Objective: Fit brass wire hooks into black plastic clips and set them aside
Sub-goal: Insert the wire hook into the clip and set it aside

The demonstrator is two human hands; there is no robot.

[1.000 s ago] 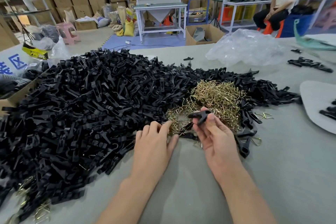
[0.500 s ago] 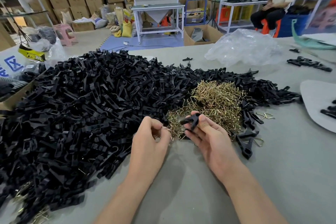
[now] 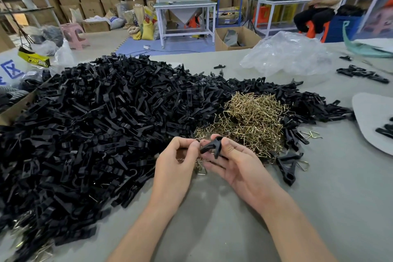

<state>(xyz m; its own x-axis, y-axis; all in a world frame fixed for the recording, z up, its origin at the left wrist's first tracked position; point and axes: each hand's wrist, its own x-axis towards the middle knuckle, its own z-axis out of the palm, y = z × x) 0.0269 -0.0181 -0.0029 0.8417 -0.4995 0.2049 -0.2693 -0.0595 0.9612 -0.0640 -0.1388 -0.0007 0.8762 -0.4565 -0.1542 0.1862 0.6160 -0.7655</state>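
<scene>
Near edge of hook pile (image 3: 253, 121): right hand (image 3: 238, 166) grip pinches clip (image 3: 211, 146), legs splayed leftward toward left hand (image 3: 176, 161), whose grip pinches hook (image 3: 197, 142), mostly hidden, just beside clip's open end.

Clips (image 3: 95, 125): black plastic, slight sheen.
Hooks (image 3: 253, 117): shiny brass-coloured wire.
Table (image 3: 319, 208): matt grey, possibly cloth.

free: table (image 3: 319, 208) near right | blocked: clip pile (image 3: 95, 134) left, hook heap (image 3: 255, 117) ahead, plastic bag (image 3: 287, 55) beyond
</scene>
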